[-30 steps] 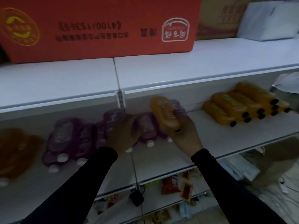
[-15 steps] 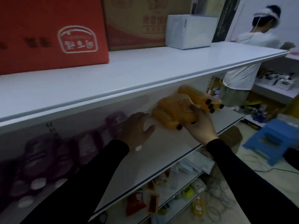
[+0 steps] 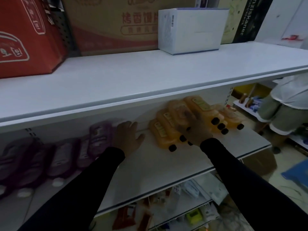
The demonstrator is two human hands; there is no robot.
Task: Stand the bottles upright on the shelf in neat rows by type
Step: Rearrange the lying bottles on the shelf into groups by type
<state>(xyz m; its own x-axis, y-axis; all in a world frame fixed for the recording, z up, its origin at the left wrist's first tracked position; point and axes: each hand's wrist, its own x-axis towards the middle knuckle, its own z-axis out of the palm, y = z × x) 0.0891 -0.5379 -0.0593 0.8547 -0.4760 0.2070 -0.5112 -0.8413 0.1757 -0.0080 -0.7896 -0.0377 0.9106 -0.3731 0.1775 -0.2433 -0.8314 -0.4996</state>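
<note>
**Orange bottles under right hand, purple by left**

Orange bottles (image 3: 168,125): cluster lying on their sides on the middle shelf (image 3: 166,164), black caps toward the camera. Some sit left of the right hand, more just past it on the right, at least one stacked on top. None upright.

Right hand (image 3: 194,129): on top of the orange cluster, fingers reaching over a bottle. Blurred, so can't tell whether it's gripping or just resting on it.

Left hand (image 3: 127,135): fingers spread and straight, holding nothing, flat near the shelf's back wall. Clear gap between it and the orange cluster.

Purple bottles (image 3: 98,137): just left of the left hand, the nearest one touching or almost touching it; can't tell which. The rest run further left in a rough row, all lying down, white caps toward the camera.

Both sleeves black.

Top shelf (image 3: 150,77), above both hands: red box (image 3: 28,39) up left, brown carton (image 3: 113,24) in the middle, white box (image 3: 191,30) above the right hand.

Below the hands: lower shelf with small mixed packets, too blurred to identify.

Far right of the right hand: another person (image 3: 286,105) in a white top, partly cut off by the frame.
</note>
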